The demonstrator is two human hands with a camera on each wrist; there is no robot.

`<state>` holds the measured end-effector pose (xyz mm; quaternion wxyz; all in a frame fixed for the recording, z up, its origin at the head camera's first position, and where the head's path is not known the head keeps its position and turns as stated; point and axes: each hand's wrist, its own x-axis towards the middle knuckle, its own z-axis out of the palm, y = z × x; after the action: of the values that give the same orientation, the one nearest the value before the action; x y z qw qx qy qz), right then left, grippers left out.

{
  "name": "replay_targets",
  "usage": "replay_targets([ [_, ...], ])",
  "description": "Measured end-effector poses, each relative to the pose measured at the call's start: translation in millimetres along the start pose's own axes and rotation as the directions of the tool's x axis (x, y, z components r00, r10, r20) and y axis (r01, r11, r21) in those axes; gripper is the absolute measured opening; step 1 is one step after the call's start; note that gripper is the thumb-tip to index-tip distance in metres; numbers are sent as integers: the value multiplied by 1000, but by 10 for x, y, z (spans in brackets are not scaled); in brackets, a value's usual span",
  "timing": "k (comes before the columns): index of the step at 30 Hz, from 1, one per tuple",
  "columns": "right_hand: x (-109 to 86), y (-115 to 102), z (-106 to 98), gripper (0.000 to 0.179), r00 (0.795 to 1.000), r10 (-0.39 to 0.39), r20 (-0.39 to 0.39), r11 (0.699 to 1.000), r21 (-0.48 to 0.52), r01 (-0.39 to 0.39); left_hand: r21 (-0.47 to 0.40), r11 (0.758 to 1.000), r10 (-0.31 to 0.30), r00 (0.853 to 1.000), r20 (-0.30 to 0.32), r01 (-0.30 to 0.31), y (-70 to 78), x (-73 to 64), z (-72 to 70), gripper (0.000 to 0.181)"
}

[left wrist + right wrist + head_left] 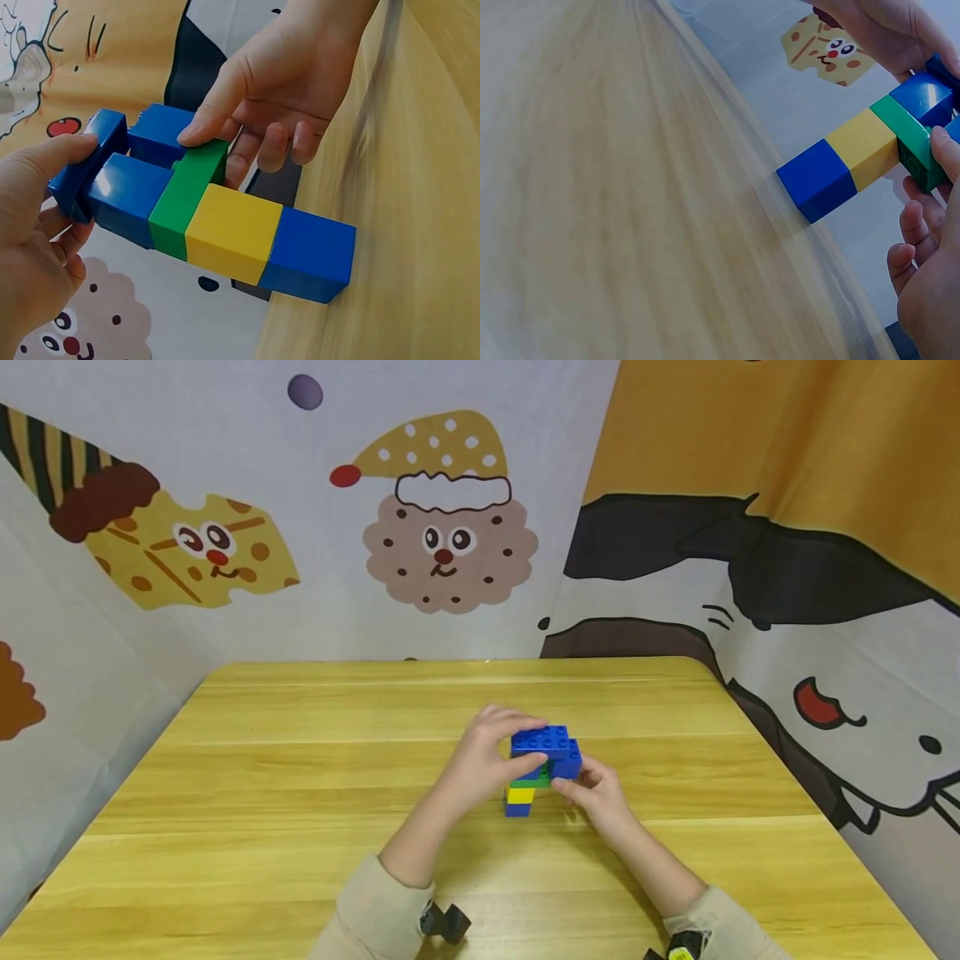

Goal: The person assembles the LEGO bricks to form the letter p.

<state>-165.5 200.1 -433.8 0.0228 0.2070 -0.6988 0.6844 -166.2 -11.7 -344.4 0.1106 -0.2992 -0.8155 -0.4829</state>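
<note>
A tower of toy building bricks stands upright near the middle of the table. From the bottom it has a blue brick [517, 810], a yellow brick [234, 231], a flat green brick [187, 199], then two blue bricks side by side with a gap between them. Across these lies a long top blue brick [540, 740]. My left hand [480, 756] pinches the top brick between thumb and fingers. On the other side, my right hand [603, 802] grips the right-hand blue brick [567, 762] where it meets the green one, its thumb in front and fingers behind.
The wooden table [262, 810] extends around both hands. Behind it hangs a fabric backdrop [300, 635] with cartoon pictures. Dark wrist devices sit at both cuffs, such as the one by the left sleeve [375, 906].
</note>
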Motion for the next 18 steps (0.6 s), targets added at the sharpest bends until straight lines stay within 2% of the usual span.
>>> replay_targets([
  [10,5,-4,7,33,1000,-6,-5,1000,3,6,14,1000,-18,1000,18,18,-40,4,25,35],
  [18,2,-12,10,35,1000,-7,-10,1000,-3,7,14,1000,5,1000,18,-5,-34,3,35,34],
])
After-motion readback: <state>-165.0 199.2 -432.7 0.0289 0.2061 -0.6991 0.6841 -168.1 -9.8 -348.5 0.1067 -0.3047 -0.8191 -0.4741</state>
